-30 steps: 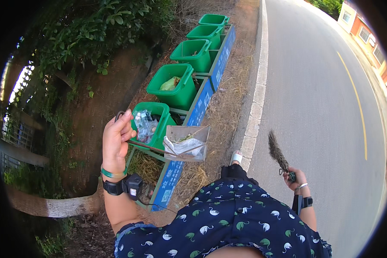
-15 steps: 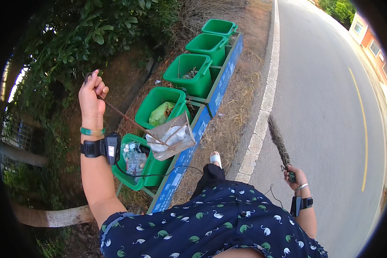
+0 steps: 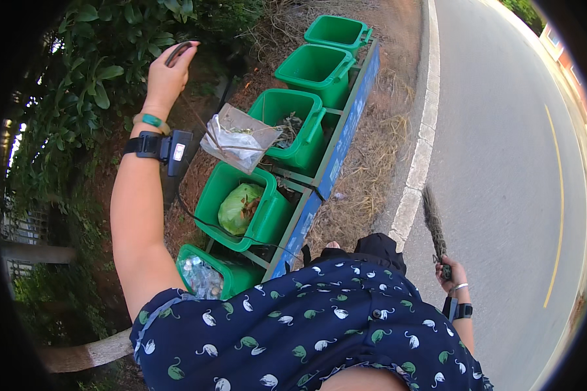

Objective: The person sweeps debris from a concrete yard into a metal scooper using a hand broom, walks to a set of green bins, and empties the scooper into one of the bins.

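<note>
My left hand (image 3: 167, 79) is raised and closed round the dark top of a long-handled dustpan's thin rod. The dustpan (image 3: 259, 133) hangs tilted beside the third green bin from the near end (image 3: 274, 101), overlapping its near left rim. White plastic film (image 3: 231, 144) and small debris lie in the pan. On the right, low over the road, my right hand (image 3: 451, 272) is wrapped round the handle of a bundled-twig broom (image 3: 433, 221), its bristles pointing away from me. Leaf litter (image 3: 289, 129) shows inside the third bin.
Several green bins stand in a row on a metal rack with a blue panel (image 3: 332, 173). A near bin (image 3: 202, 195) holds a green bag (image 3: 240, 210); the nearest holds clear plastic waste (image 3: 202, 277). Bushes (image 3: 91, 72) border the left; a kerb (image 3: 419, 163) and road (image 3: 496, 163) lie right.
My left hand has risen and moved right, carrying the dustpan from above the nearest bins to the third bin. I have moved forward along the row. The broom stays in my right hand.
</note>
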### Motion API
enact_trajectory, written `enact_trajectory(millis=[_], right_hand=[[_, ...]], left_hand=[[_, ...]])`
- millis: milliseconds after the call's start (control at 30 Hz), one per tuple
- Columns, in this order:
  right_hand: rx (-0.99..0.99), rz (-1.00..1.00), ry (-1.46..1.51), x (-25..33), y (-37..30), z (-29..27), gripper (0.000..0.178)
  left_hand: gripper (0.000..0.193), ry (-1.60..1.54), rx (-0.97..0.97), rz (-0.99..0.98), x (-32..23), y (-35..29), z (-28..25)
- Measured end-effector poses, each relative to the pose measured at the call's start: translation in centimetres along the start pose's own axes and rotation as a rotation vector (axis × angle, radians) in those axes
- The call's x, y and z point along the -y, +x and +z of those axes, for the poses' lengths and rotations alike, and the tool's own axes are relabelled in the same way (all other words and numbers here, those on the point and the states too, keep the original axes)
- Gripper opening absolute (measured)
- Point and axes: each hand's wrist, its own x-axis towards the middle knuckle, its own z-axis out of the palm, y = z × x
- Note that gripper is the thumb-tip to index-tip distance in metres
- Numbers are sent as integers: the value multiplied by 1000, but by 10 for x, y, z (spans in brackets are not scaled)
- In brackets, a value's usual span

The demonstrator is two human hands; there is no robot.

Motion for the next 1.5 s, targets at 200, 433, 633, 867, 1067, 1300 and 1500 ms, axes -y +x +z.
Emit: enact_trajectory(millis=[200,433,633,867,1067,1300,1500], right_hand=[[4,85,0,58,45,34,9],[136,53,-332,136,105,111,21],[391,-587,-1358,211,115,159,62],[775,-953,-1679,255,164,301,64],[784,-877,-1889,224,206,379,65],[628,-961,-2028,255,195,394,65],[658,-1052,-1974,279,171,378,63]], left_hand=[[21,402,480,243,41,43,159],[17,547,992,240,84,76,221],[19,589,989,57,77,117,249],[19,505,777,-80,47,156,266],[18,528,678,-94,20,169,260],[18,552,654,-126,26,159,252],[19,507,588,-206,33,148,244]])
